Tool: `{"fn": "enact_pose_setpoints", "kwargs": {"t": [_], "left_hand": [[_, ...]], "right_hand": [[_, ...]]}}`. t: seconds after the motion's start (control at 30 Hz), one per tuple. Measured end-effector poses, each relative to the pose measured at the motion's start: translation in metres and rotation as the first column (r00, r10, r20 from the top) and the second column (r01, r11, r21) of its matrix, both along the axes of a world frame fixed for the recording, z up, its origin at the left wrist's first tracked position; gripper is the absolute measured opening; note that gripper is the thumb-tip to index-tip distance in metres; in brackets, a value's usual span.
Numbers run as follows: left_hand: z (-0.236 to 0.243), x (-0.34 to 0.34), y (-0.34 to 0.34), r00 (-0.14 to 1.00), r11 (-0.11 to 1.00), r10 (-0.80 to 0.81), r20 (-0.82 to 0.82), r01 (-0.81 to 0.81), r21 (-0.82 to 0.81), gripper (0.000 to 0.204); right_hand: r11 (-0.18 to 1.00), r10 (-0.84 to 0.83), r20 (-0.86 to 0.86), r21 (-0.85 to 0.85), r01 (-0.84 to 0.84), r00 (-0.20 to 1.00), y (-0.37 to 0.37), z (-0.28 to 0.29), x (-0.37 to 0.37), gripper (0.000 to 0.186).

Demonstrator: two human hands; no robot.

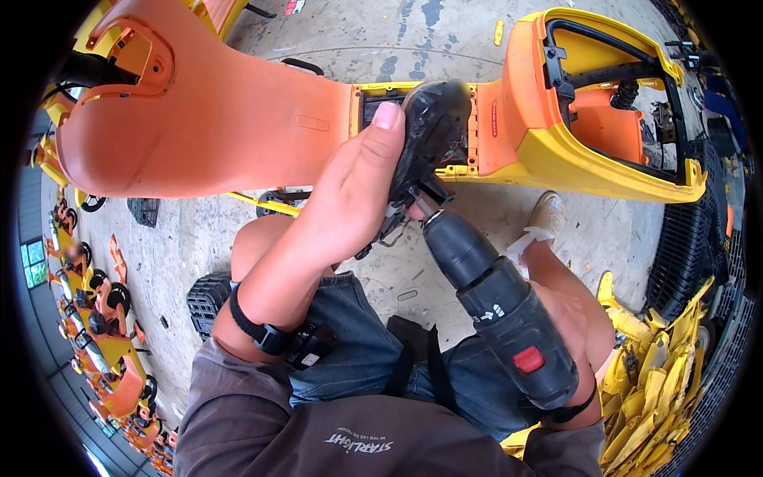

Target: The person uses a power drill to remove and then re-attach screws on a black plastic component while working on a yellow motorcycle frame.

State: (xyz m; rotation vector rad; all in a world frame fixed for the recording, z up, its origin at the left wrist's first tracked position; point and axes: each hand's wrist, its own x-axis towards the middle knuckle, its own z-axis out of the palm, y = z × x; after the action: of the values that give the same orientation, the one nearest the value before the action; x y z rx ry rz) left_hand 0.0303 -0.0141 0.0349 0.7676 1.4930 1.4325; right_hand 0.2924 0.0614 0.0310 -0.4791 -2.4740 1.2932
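Observation:
My left hand (350,199) grips a black moulded plastic part (429,131), thumb along its near side. It is held up over the gap in the middle of the orange and yellow vehicle body. A black cordless drill (509,306) with a red patch on its back points up and left, its chuck end close to the lower end of the black part. A fingertip shows beside the drill's tip. My right hand (566,314) is wrapped round the drill's handle, mostly hidden beneath the tool. Whether the bit touches a screw cannot be made out.
The orange vehicle body (238,135) spans the view ahead, with an open yellow frame (636,183) at its right end. Yellow plastic pieces (648,389) are heaped at the lower right, beside black crates (687,246). Several orange and yellow vehicles (119,366) line the left.

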Motion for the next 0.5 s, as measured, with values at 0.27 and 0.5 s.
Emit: {"fn": "enact_pose_setpoints", "kwargs": {"t": [0.27, 0.5], "left_hand": [[-0.0005, 0.0007, -0.0004, 1.000, 1.000, 0.017, -0.010, -0.017, -0.012, 0.066], [-0.0005, -0.0005, -0.0005, 1.000, 1.000, 0.009, -0.018, -0.010, -0.025, 0.067]], "right_hand": [[0.999, 0.010, 0.002, 0.049, -0.010, 1.000, 0.0017, 0.0006, -0.0014, 0.049], [0.999, 0.023, 0.020, 0.024, -0.024, 1.000, 0.0007, -0.0007, -0.0011, 0.048]]}}
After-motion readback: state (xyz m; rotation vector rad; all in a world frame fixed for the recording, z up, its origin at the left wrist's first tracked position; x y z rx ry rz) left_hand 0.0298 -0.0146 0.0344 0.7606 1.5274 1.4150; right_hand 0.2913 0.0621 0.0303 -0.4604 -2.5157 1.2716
